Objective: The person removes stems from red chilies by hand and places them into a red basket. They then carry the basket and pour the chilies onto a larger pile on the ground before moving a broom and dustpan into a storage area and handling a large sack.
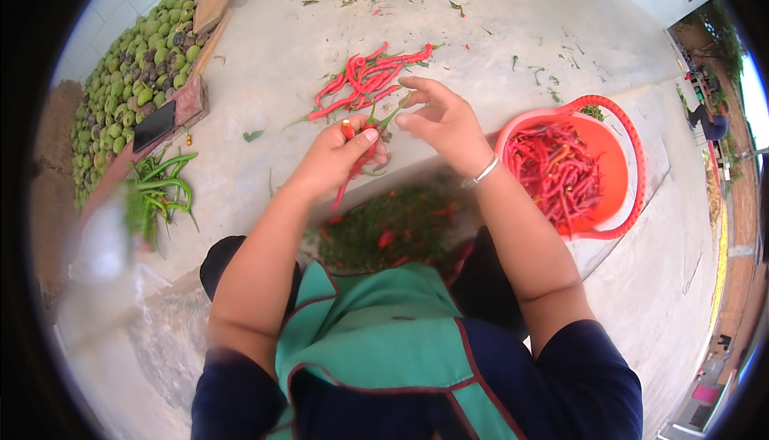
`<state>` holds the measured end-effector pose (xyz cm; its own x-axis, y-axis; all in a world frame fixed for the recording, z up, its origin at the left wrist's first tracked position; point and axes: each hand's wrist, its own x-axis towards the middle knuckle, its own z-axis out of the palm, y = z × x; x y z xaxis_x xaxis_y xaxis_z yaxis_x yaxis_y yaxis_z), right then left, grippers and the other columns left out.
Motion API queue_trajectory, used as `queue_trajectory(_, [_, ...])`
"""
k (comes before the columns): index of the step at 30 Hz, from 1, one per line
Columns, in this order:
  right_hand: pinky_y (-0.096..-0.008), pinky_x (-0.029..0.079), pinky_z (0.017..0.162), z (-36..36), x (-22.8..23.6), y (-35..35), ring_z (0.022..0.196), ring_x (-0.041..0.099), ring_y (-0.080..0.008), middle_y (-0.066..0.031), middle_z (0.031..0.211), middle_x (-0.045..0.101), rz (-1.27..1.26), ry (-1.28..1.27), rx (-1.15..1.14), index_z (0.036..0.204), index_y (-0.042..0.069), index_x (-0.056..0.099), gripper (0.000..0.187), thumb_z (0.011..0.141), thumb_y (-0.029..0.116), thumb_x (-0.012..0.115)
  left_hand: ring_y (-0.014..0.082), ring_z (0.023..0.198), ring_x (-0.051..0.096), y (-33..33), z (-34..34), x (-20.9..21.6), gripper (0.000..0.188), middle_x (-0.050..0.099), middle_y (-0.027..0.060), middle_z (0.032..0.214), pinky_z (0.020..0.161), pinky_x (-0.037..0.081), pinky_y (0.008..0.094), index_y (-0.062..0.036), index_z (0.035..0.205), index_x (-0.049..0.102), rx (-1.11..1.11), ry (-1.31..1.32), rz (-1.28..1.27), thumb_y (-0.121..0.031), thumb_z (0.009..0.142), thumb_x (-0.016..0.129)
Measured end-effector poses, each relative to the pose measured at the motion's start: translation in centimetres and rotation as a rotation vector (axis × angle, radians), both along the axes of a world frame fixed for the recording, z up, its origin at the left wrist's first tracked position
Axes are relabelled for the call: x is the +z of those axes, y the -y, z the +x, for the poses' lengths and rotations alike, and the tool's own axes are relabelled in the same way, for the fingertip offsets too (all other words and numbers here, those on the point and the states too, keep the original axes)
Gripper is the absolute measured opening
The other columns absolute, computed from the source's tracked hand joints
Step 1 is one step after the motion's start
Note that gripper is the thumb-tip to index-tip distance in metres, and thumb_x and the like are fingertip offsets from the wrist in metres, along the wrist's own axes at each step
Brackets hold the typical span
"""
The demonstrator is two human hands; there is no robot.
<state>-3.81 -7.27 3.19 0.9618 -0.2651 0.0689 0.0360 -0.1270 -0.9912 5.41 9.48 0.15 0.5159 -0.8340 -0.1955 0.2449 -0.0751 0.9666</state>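
My left hand (340,152) is closed around a few long red chili peppers (360,166), its thumb pressed on them. Green stems stick up from the grip toward my right hand (444,124). The right hand's thumb and forefinger are curved and apart, close to the tip of one green stem (390,116); whether they touch it is not clear. Just beyond both hands lies a loose pile of red chili peppers (370,80) on the concrete floor. A silver bangle (484,172) circles my right wrist.
At right stands a red plastic basket (615,164) of red chilies. Leaves and bits of red (388,228) lie below my hands. Green chilies (164,188) are at left, near a dark phone (154,126) on a ledge. Green and blackened round fruits (132,80) are heaped behind.
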Motion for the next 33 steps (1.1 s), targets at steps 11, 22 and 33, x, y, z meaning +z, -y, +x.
queue_trajectory(11, [-0.0266, 0.046, 0.063, 1.3, -2.9, -0.6, 0.071, 0.056, -0.0118, -0.0047, 0.077, 0.056, -0.109, 0.017, 0.158, 0.089, 0.001, 0.067, 0.013, 0.083, 0.011, 0.063, 0.0129, 0.069, 0.061, -0.9, 0.3, -0.1, 0.021, 0.062, 0.0061, 0.083, 0.065, 0.050, 0.0264, -0.0026, 0.099, 0.055, -0.116, -0.067, 0.108, -0.022, 0.093, 0.049])
queue_trajectory(22, [-0.0347, 0.048, 0.061, 6.0, -5.5, -2.3, 0.071, 0.059, -0.0266, -0.0089, 0.075, 0.060, -1.025, 0.294, 0.092, 0.087, 0.009, 0.066, 0.016, 0.072, 0.008, 0.064, 0.0112, 0.057, 0.053, -2.9, 3.3, -1.1, 0.019, 0.055, 0.0028, 0.070, 0.054, 0.044, 0.0246, -0.0031, 0.087, 0.054, 0.295, -0.071, 0.360, -0.020, 0.093, 0.047])
queue_trajectory(33, [-0.0348, 0.047, 0.065, 15.1, -11.6, -5.5, 0.077, 0.054, -0.0234, -0.0067, 0.071, 0.054, -1.282, 0.347, 0.125, 0.074, 0.007, 0.059, 0.008, 0.067, 0.010, 0.061, 0.0078, 0.054, 0.044, -6.0, 8.8, -0.8, 0.013, 0.048, -0.0020, 0.065, 0.052, 0.037, 0.0225, -0.0028, 0.087, 0.057, 0.604, 0.072, 0.189, -0.014, 0.084, 0.061])
